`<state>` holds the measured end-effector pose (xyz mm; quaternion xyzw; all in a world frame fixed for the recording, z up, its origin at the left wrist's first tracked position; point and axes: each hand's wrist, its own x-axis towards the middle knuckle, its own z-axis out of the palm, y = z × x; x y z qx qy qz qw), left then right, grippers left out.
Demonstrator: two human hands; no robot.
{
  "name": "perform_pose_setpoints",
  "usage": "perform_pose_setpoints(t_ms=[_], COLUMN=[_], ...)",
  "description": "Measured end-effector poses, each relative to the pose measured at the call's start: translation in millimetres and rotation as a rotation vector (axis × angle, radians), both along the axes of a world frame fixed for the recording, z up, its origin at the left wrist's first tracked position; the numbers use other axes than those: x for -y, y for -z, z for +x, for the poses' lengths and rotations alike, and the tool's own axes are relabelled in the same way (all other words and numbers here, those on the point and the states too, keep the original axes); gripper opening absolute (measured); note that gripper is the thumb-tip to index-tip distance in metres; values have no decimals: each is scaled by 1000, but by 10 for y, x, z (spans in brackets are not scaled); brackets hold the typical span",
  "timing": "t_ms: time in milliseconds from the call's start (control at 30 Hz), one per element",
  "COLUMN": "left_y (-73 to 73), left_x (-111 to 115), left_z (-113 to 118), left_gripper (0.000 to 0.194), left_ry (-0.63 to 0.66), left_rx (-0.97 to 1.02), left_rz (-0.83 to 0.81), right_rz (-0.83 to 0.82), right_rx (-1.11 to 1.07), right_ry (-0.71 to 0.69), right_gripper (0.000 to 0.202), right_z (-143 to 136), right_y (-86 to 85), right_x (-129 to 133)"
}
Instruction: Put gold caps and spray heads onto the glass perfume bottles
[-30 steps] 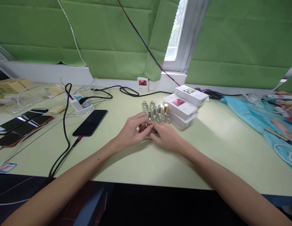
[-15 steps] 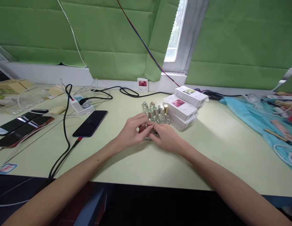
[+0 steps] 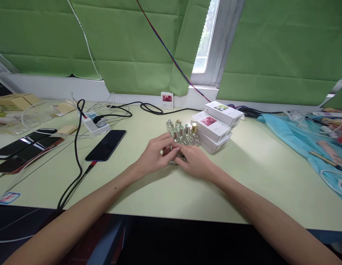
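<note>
My left hand (image 3: pixel 157 152) and my right hand (image 3: pixel 194 160) meet over the table with thumbs and fingertips pressed together. Between them is a small glass bottle (image 3: pixel 175 161), mostly covered by the fingers; its clear base and a reddish patch show through the gaps. Both hands are closed around it, and its top is hidden. Just behind the fingers stand several small glass perfume bottles (image 3: pixel 189 138) with silver, greenish and gold caps. To the right of these bottles lies a stack of white boxes (image 3: pixel 212 127) with flower pictures.
A black phone (image 3: pixel 106 145) on a cable lies left of my hands, near a white power strip (image 3: pixel 96 123). More phones (image 3: pixel 27 152) are at the far left. One small white box (image 3: pixel 167 100) stands by the wall. Blue sheeting (image 3: pixel 287 136) with loose items covers the right side.
Almost nothing differs. Both hands keep the same place and grip, with at most a tiny shift of the fingers; the bottles and boxes have stayed put.
</note>
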<state>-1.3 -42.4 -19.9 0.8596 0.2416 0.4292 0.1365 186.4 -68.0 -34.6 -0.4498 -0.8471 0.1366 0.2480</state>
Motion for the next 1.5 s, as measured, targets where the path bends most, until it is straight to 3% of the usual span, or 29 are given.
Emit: perform_pose_setpoints(t_ms=[1500], left_y=[-59], left_x=[50], left_z=[25], left_gripper=[13], left_ry=[-59], left_rx=[-98], left_rz=[5], right_rz=[-17], right_rx=[17], right_ry=[10], right_gripper=[16], right_z=[2], right_y=[-11], right_x=[-4])
